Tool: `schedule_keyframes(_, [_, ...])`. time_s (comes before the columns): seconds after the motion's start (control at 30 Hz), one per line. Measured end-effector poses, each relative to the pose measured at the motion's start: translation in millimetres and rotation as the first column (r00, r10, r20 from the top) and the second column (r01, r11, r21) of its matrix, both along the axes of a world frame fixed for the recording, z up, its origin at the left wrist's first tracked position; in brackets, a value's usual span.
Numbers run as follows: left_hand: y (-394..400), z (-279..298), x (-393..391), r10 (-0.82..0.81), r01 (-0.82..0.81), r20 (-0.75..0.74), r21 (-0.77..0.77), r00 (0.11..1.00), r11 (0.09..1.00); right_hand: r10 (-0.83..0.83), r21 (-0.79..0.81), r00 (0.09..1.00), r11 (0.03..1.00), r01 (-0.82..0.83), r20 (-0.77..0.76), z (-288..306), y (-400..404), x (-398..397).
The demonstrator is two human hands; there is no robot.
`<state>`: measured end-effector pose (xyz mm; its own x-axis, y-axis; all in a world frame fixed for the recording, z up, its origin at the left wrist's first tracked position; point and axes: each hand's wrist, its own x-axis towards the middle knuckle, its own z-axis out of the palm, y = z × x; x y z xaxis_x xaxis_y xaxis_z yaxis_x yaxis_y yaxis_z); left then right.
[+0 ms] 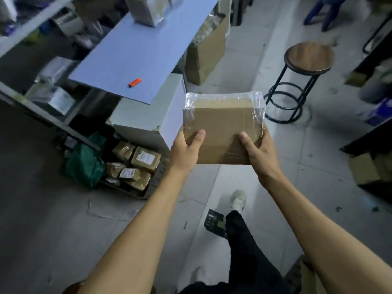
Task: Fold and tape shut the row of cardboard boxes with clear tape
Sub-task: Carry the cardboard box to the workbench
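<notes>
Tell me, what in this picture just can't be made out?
- Head view: underside and far faces of the cardboard box, hidden by the box itself.
- Fingers of left hand and right hand, tucked behind the box.
- Labels on the parcels in the floor crate: too small.
- Shelf goods: blurred.
- Table's far end: cut off at top edge.

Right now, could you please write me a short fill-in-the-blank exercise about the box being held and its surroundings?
1. The taped cardboard box is held by ____ hands, the left hand and the right hand.
2. The small marker on the blue tabletop is ____ in colour.
3. The round wooden seat belongs to a ____ with a black metal frame.
4. The crate of parcels stands on the ____.

Missing words: two; orange; stool; floor
</notes>
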<state>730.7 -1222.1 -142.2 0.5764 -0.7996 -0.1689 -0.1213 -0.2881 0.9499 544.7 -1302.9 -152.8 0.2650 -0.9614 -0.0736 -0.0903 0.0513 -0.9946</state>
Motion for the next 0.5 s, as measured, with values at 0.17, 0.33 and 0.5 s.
schedule_keyframes(0.17, [-131.1,-7.2,21.3,-0.05,0.05,0.027,0.011,0.998,0.999,-0.004,0.001,1.0,1.0,0.004,0.007,-9.2,-128.7,19.1])
schedule_keyframes(0.33, [-265.7,8.1,44.7,-0.054,0.053,0.04,0.032,0.998,0.998,0.023,0.033,1.0,0.999,-0.023,-0.015,-0.2,-265.5,38.2])
schedule_keyframes(0.5, [-384.3,12.2,81.0,-0.051,0.049,0.029,0.06,0.998,0.997,0.045,0.047,0.996,0.998,-0.041,-0.076,2.3,-384.1,71.4])
